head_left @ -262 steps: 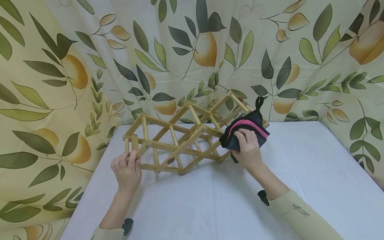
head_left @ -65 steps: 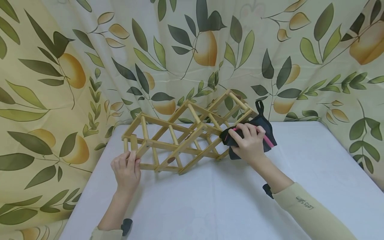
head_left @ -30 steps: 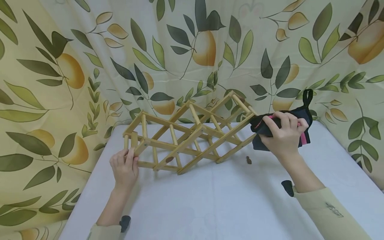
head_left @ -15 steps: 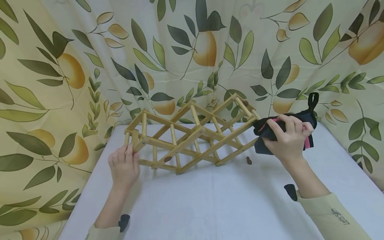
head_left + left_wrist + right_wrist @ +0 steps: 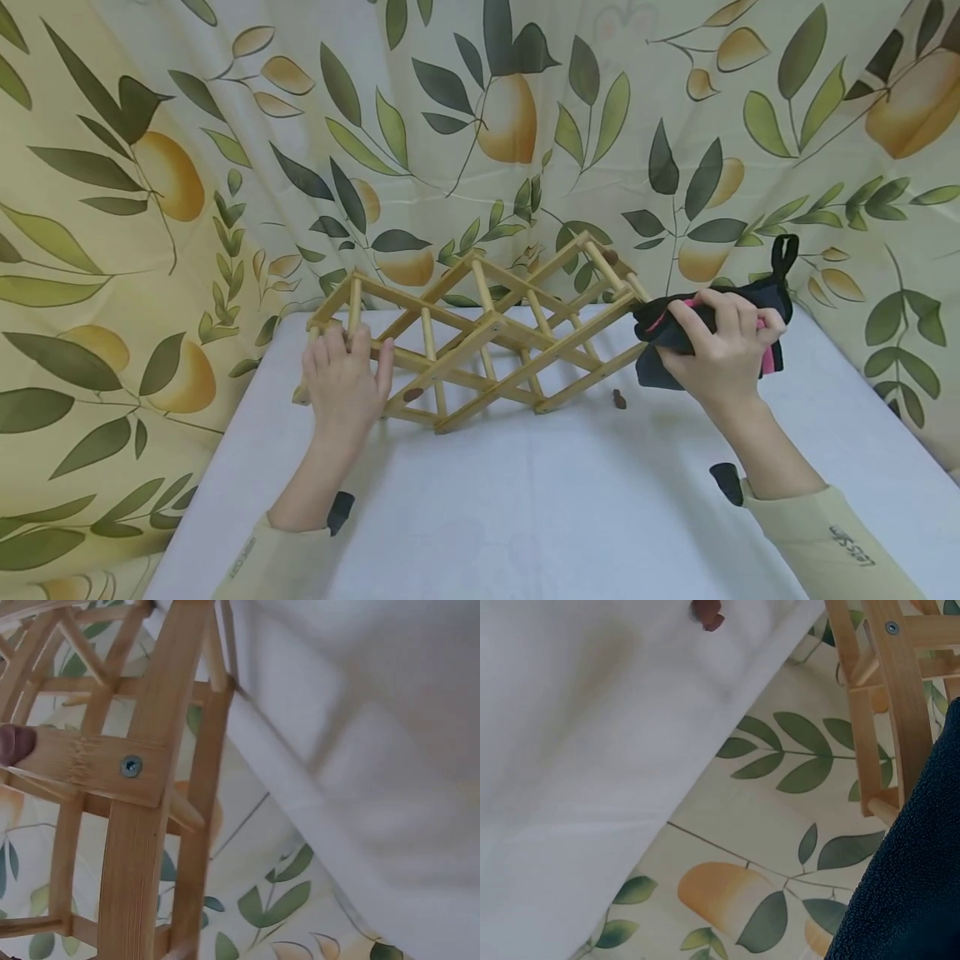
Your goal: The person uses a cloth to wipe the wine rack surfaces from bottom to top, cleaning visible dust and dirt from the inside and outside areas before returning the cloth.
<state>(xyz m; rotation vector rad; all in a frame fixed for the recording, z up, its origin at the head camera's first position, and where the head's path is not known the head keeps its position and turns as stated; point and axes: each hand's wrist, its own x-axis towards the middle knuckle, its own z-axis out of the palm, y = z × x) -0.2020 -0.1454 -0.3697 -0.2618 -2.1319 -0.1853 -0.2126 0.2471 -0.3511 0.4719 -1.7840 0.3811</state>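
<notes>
A folding wooden lattice rack [image 5: 487, 333], like a wine rack, stands stretched across the white table in the head view. My left hand [image 5: 345, 383] lies over its left end, fingers fairly straight against the upper bars. In the left wrist view a fingertip [image 5: 15, 744] touches a bar near a screw. My right hand [image 5: 723, 346] grips a dark blue terry cloth [image 5: 660, 367] with black edging, a pink stripe and a hanging loop, at the rack's right end. Brown patches show on the rack, one on a front slat [image 5: 413, 395] and one on a right dowel [image 5: 611, 257].
A small brown lump [image 5: 618, 399] lies on the white tablecloth [image 5: 525, 508], in front of the rack's right end. The right wrist view shows the same lump [image 5: 707, 613] near the top. Behind the table hangs a leaf-and-fruit patterned curtain [image 5: 525, 192].
Over the seconds my right hand has moved right with the cloth, and the brown lump has come into view. My left hand has just left its grip low on the rack's end and shifted right and up.
</notes>
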